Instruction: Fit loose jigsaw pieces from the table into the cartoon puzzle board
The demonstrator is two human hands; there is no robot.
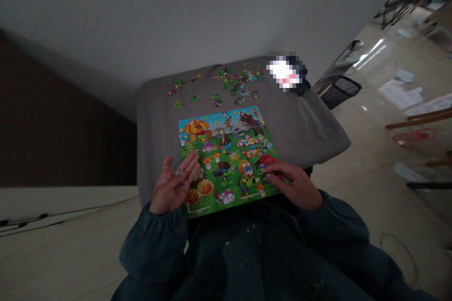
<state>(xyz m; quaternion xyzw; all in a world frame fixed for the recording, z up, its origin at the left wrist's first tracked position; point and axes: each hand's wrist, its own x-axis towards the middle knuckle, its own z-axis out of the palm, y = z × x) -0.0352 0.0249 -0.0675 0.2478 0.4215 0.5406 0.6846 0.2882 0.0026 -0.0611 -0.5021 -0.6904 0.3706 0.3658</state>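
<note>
A brightly coloured cartoon jigsaw puzzle board (226,155) lies at the near edge of the grey-covered surface, in front of my body. My left hand (174,183) is palm up over the board's left edge, fingers stretched out. Small puzzle pieces (181,175) rest on it, with the thumb over them. On the right side of the board, my right hand (291,182) has thumb and fingertips pinched together close to the picture, around what looks like a small puzzle piece (267,173). Much of that piece is hidden by the fingers.
Loose puzzle pieces (238,84) are scattered beyond the board on the grey cloth (300,127). A pixelated bright object (284,73) with something dark beside it sits at the back right. A pale wall (197,19) rises behind. A dark bin (341,91) stands on the floor to the right.
</note>
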